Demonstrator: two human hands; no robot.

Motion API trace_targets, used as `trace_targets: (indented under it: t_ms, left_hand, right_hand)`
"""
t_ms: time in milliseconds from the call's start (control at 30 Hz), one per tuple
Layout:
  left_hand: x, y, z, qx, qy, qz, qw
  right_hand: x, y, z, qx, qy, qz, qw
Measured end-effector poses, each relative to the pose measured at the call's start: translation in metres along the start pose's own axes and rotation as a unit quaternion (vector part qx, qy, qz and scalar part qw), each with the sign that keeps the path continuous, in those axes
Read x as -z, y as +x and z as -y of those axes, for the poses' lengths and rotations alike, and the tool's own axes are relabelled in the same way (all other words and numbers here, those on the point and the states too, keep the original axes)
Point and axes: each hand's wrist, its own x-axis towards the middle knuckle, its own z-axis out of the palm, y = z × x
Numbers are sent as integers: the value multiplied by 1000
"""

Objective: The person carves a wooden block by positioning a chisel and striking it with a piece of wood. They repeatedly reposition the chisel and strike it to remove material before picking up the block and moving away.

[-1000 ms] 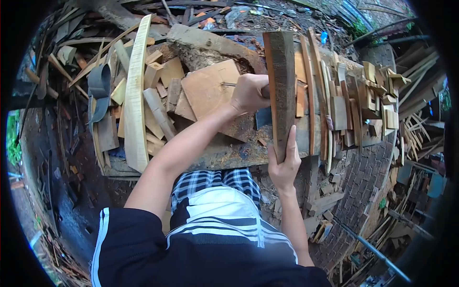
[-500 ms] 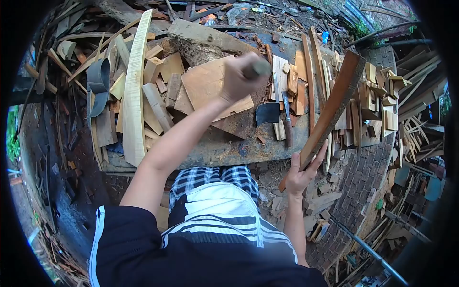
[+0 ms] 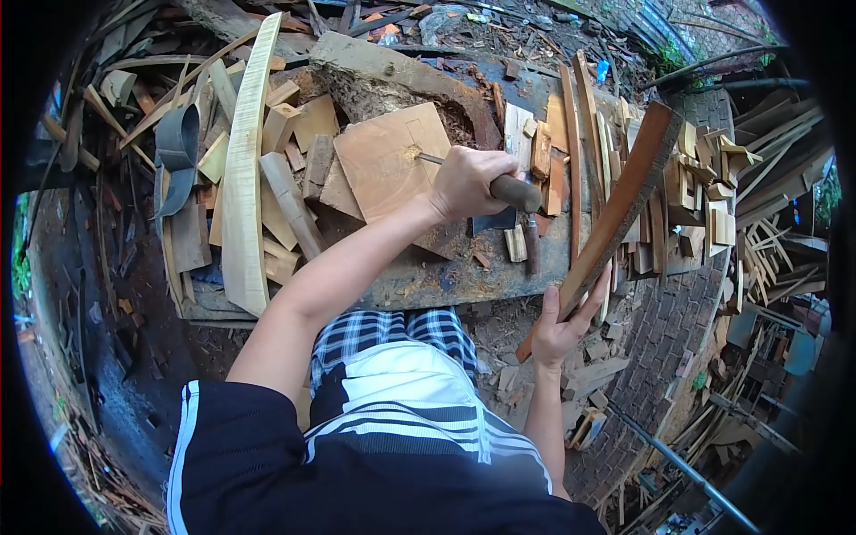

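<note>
My left hand (image 3: 473, 183) is closed around the wooden handle (image 3: 516, 193) of a chisel. The thin metal shank (image 3: 430, 159) points left, and its tip meets a square wooden block (image 3: 392, 165) with faint lines marked on its face. Small shavings lie around the tip. On the right, my right hand (image 3: 557, 332) grips the lower part of a long reddish-brown wooden bar (image 3: 620, 209), tilted up and to the right above the bench. Below my left hand, a second handled tool (image 3: 532, 245) and a dark blade-like piece (image 3: 493, 221) lie on the bench, partly covered.
A long pale curved board (image 3: 250, 169) and several offcuts crowd the left of the workbench (image 3: 383, 283). Behind the block lies a rough log (image 3: 392, 76). Wood strips (image 3: 571, 147) and stacked small pieces (image 3: 704, 192) fill the right side, beside a brick floor (image 3: 664, 330).
My left hand has come down and turned, moving right, so the chisel's tip now touches the block. My right hand and the wooden bar have stayed nearly in place.
</note>
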Motion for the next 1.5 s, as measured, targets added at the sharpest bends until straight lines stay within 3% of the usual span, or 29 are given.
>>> trace_targets:
  t_ms: [267,333,367,400,467,500,533,600,700,733,800,867,933,1067,1133,1200,1233,1267,1333,1367,1400,1467,1500]
  left_hand:
    - [-2,-2,2,11,12,-2,1000]
    - [-3,-2,6,21,20,-5,1000]
    - [-3,-1,8,29,25,-8,999]
    - [-2,-1,9,31,25,-5,999]
    - [-2,1,10,40,16,-12,999]
    - [-1,2,10,44,17,-10,999]
    - [-4,2,8,41,15,-10,999]
    - [-5,4,10,32,4,-34,999]
    - [-1,-5,11,50,18,-17,998]
    - [-1,0,12,45,18,-13,999]
    - [-1,1,6,42,8,-15,999]
    - [-1,2,5,57,1,-18,998]
    - [0,-3,5,52,13,-23,998]
    - [-6,-1,6,43,12,-12,999]
    - [-6,0,6,46,15,-19,999]
    - [-4,-6,6,48,26,-16,998]
    - [-5,-6,8,54,30,-11,998]
    - [-7,-2,9,53,33,-9,998]
    - [-9,-2,6,43,24,-13,999]
    - [-9,-2,5,44,23,-13,999]
    - [-6,-1,8,45,28,-18,998]
    - [-6,-7,8,50,35,-22,998]
    - [-6,-6,9,55,34,-14,998]
  right_hand:
    - [4,-5,-2,5,16,23,1000]
    - [6,-11,-2,40,34,-69,996]
    - [0,-7,2,111,52,-138,983]
    - [1,-8,-5,107,51,-138,983]
    - [7,-10,-25,219,-94,18,971]
    - [-11,7,31,105,27,43,993]
    - [-16,14,35,3,0,164,986]
    - [-22,19,37,124,-16,76,989]
    - [-28,0,22,106,110,-73,986]
    - [-26,1,16,108,109,-77,985]
    - [-23,12,20,64,-29,178,982]
    - [-23,14,14,53,-1,150,987]
    - [-17,2,18,45,72,-13,996]
    - [-29,3,7,110,-44,113,987]
    - [-31,4,9,79,-9,90,993]
    - [-24,0,21,46,74,-6,996]
    - [-30,-22,-12,19,130,-72,989]
    - [-31,-15,-8,20,128,-76,989]
    - [-34,4,3,144,-83,113,980]
    - [-34,1,-2,92,-15,112,989]
    - [-34,2,-5,100,-11,114,988]
    - [-29,-10,-2,75,107,-40,991]
    - [-29,-10,-1,72,106,-40,991]
